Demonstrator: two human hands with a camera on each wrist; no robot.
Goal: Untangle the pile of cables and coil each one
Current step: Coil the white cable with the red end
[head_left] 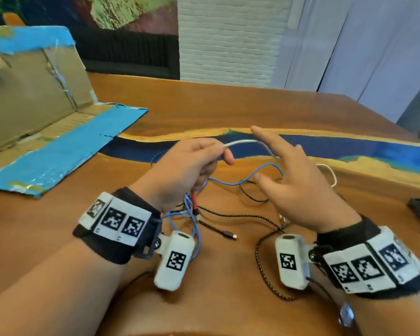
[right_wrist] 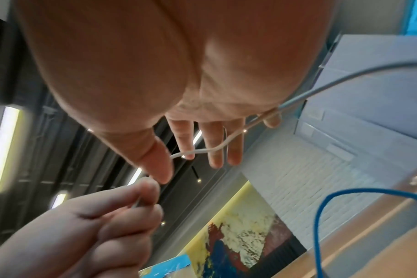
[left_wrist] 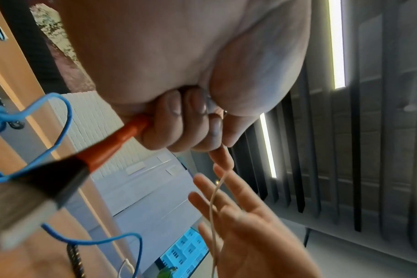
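Only left wrist view: orange plug in left hand.

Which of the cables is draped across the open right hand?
The white cable, pinched by the left hand, crosses the right hand. The blue cable and black braided cable hang or lie below.

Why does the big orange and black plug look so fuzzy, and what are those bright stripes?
In the left wrist view the orange plug sits very near the lens, so it is out of focus; the bright stripes are ceiling lights glaring white. The right wrist view shows the same glare. The head view is sharper, but its edges bend.
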